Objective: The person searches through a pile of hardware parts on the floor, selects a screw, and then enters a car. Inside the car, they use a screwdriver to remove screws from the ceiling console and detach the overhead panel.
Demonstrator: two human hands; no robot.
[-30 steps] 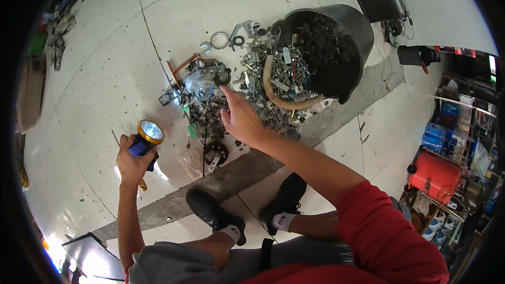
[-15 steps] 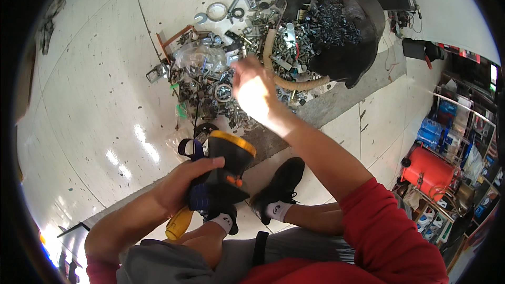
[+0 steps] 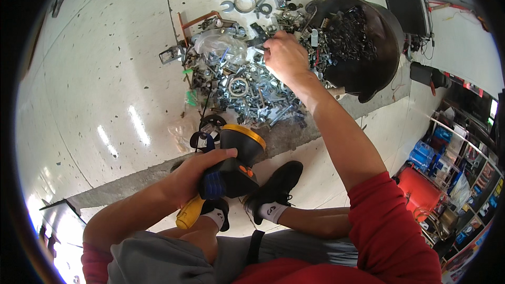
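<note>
Widest thing on the floor, the pile of metal hardware (image 3: 258,92) spreads right under the right hand (image 3: 286,58) and beyond the left, bolts and fittings heaped together. On its right side lies the big black bucket (image 3: 389,52), tipped over, its mouth facing the heap, with dark small pieces inside. Next in size, the clear plastic bag (image 3: 221,47) sits crumpled on the heap, left of the right hand; nearer the person comes the flashlight (image 3: 234,160), black with a yellow rim, held in the left hand (image 3: 190,176) short of the pile.

To the hands now! The left is clamped around the flashlight, thumb along the top; a yellow handle (image 3: 189,212) juts out below the palm. The right is at the heap, fingers bent downward beside a black part (image 3: 258,34) (whether they pinch anything, I cannot tell from here). The right arm stretches up and leftward from the red sleeve (image 3: 386,221), back of the hand uppermost; the left forearm angles in from the lower left.

Smaller still, at the far edge: a metal ring (image 3: 245,3), and beside it the open-ended wrench (image 3: 227,6).
</note>
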